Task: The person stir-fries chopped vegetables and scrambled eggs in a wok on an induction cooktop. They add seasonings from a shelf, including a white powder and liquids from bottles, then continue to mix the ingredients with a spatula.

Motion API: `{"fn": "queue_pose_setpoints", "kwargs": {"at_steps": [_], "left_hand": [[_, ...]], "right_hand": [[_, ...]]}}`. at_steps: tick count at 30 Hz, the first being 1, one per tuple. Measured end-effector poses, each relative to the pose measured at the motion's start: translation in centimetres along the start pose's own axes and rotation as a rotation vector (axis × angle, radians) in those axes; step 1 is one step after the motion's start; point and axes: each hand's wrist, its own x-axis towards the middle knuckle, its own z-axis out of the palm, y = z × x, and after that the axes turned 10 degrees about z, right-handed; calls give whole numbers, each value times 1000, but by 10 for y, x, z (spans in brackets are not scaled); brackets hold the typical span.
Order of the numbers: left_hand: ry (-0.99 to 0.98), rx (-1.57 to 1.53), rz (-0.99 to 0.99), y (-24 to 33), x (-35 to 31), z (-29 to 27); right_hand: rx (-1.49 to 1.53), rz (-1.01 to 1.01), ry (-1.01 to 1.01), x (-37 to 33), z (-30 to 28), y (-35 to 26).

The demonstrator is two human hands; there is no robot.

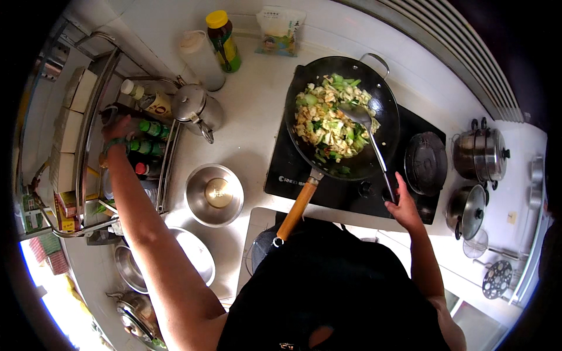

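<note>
My right hand (pixel 404 206) is closed round the dark end of a long metal spatula (pixel 376 148). Its head rests among chopped greens and pale yellow, egg-like pieces (pixel 328 120) in a black wok (pixel 383 153). The wok sits on a black cooktop (pixel 281 169), its wooden handle (pixel 297 209) pointing toward me. Far to the left, my left hand (pixel 117 130) reaches into a metal rack (pixel 89 146). Its fingers curl at what looks like a dark bottle (pixel 108 113), partly hidden in shadow. Green-capped bottles (pixel 147 146) lie close beside that hand.
A steel bowl (pixel 199 205) with a little yellowish liquid stands on the counter. Behind it are a steel pot with a spout (pixel 202 111), a white bottle (pixel 202 61), a yellow-capped jar (pixel 224 47) and a bag (pixel 280 29). Lidded pots (pixel 483 155) stand at right.
</note>
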Motion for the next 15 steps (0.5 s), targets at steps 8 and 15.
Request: {"fn": "queue_pose_setpoints", "kwargs": {"at_steps": [8,15], "left_hand": [[209,-44,5,44,-42,-37],[-284,-500,373,222,-317,-23]], "right_hand": [[-41,-271,276,15,-38,-24],[332,26,106,27,-105,-4]]}}
